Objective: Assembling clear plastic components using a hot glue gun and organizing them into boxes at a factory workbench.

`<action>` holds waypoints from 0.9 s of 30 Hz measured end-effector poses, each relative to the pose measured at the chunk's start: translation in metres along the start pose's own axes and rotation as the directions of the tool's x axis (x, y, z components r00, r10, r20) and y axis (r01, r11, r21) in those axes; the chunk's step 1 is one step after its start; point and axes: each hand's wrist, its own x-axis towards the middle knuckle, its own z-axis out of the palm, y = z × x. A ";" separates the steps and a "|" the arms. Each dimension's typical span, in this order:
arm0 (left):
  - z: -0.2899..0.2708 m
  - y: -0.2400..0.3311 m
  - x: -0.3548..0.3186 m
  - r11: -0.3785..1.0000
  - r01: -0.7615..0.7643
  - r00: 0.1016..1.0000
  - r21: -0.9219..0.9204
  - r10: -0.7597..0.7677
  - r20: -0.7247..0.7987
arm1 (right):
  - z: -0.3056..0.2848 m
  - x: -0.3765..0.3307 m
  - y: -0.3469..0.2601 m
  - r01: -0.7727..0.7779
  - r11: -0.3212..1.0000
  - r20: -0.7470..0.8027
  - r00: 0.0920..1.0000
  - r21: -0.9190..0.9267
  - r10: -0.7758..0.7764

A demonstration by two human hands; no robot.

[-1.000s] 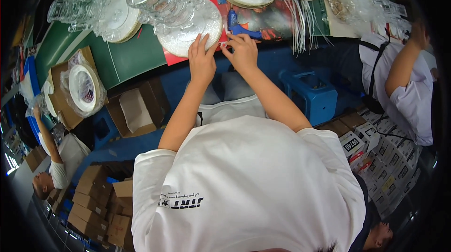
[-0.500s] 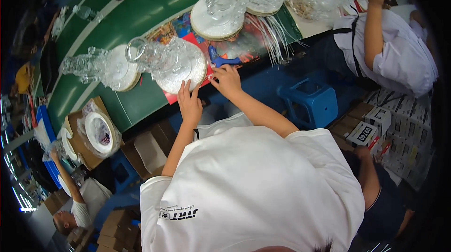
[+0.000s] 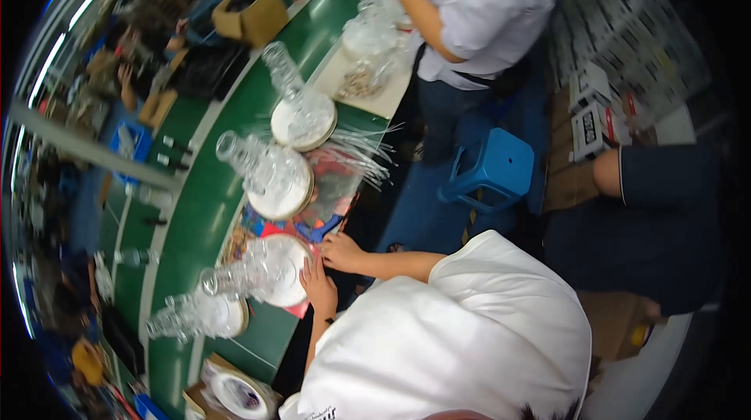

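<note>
A clear, bottle-shaped vessel in see-through wrap lies with its round white base (image 3: 291, 270) toward me. My left hand (image 3: 319, 288) rests at the edge of this base, fingers stretched out against it. Close by, my right hand (image 3: 343, 253) has its fingers drawn together at the base's rim; whatever they hold is too small to make out. Just beyond my right hand lies a blue-handled tool (image 3: 319, 229). A red sheet (image 3: 299, 309) shows under the base. Another wrapped vessel (image 3: 199, 316) lies to the left, and two more (image 3: 280, 187) (image 3: 305, 120) stand farther along.
Thin white strips (image 3: 364, 156) hang over the green table's (image 3: 270, 334) edge. A blue stool (image 3: 501, 170) stands at the right. One co-worker (image 3: 485, 13) is at the far end of the table; another person in dark clothes (image 3: 634, 224) is at my right. A box with white rings (image 3: 235, 396) is lower left.
My view has swung round, so the table and vessels appear turned and more of the far table shows. Both hands stay at the same base; the right fingers remain drawn together.
</note>
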 end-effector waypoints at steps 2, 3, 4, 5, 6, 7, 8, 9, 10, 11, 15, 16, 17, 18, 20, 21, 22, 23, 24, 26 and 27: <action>-0.001 -0.001 0.001 0.999 -0.036 0.999 -0.001 0.036 0.011 | 0.007 -0.002 0.001 -0.029 1.000 0.000 1.000 -0.011 0.029; -0.003 -0.001 0.000 1.000 -0.013 1.000 0.001 0.013 0.013 | 0.012 -0.002 0.001 -0.010 1.000 -0.006 1.000 0.007 0.010; -0.002 -0.002 0.001 1.000 -0.001 1.000 -0.009 0.001 0.014 | 0.015 -0.003 0.003 0.002 1.000 -0.012 1.000 0.011 -0.002; -0.002 -0.002 0.001 0.999 -0.041 0.999 -0.008 0.041 0.025 | 0.017 -0.004 0.003 -0.028 1.000 -0.039 0.999 0.002 0.028; -0.002 -0.002 0.001 0.999 -0.037 0.999 -0.009 0.037 0.029 | 0.019 -0.005 0.003 -0.014 1.000 -0.040 0.999 0.003 0.015; -0.002 -0.003 0.002 1.000 -0.027 0.999 -0.008 0.027 0.029 | 0.021 -0.004 0.005 0.005 1.000 -0.037 0.999 0.005 -0.005; -0.001 -0.003 0.004 1.000 -0.015 0.999 -0.007 0.015 0.030 | 0.022 -0.003 0.008 0.026 1.000 -0.034 0.999 0.007 -0.026; -0.001 -0.004 0.004 0.999 -0.038 0.999 -0.002 0.038 0.035 | 0.021 -0.002 0.008 0.011 1.000 -0.053 0.999 0.004 -0.011; 0.002 -0.006 0.004 0.999 -0.039 0.999 -0.017 0.039 0.030 | 0.020 -0.003 0.008 0.006 1.000 -0.034 0.999 0.010 -0.005; 0.005 -0.007 0.005 0.999 -0.039 0.999 -0.031 0.040 0.025 | 0.020 -0.003 0.009 0.001 1.000 -0.014 1.000 0.017 0.000; 0.002 -0.003 0.004 0.996 -0.050 0.999 -0.067 0.049 -0.004 | 0.022 -0.004 0.007 -0.017 0.999 -0.014 1.000 0.043 0.017; 0.001 -0.003 0.004 0.995 -0.051 0.999 -0.082 0.049 -0.019 | 0.023 -0.005 0.006 -0.019 0.999 -0.018 1.000 0.050 0.020; 0.001 -0.003 0.005 0.995 -0.069 0.998 -0.077 0.068 -0.014 | 0.024 -0.006 0.007 -0.031 0.998 -0.034 0.999 0.049 0.033; 0.003 -0.005 0.005 0.991 -0.088 0.996 -0.097 0.085 -0.037 | 0.025 -0.007 0.008 -0.026 0.998 -0.059 0.998 0.064 0.029; 0.007 -0.013 0.005 0.983 -0.122 0.990 -0.135 0.111 -0.086 | 0.027 -0.008 0.010 -0.007 0.996 -0.106 0.994 0.091 0.017; 0.009 -0.018 0.007 0.982 -0.135 0.989 -0.130 0.125 -0.083 | 0.029 -0.008 0.011 -0.014 0.996 -0.119 0.993 0.091 0.025; 0.006 -0.016 0.011 0.988 -0.092 0.996 -0.121 0.091 -0.018 | 0.029 -0.008 0.010 -0.015 0.996 -0.120 0.992 0.084 0.025; 0.003 -0.014 0.014 0.993 -0.048 0.998 -0.107 0.053 0.045 | 0.030 -0.008 0.010 -0.015 0.997 -0.120 0.992 0.077 0.024; -0.001 -0.013 0.016 0.996 -0.001 0.994 -0.090 0.011 0.107 | 0.031 -0.008 0.009 -0.012 0.997 -0.119 0.993 0.071 0.021; -0.012 -0.011 0.015 0.997 0.064 0.979 -0.039 -0.055 0.196 | 0.034 -0.006 0.006 0.003 0.997 -0.106 0.994 0.073 0.005; -0.029 0.009 0.023 0.994 0.112 0.951 0.002 -0.107 0.289 | 0.031 -0.008 0.008 -0.002 0.998 -0.091 0.996 0.063 0.008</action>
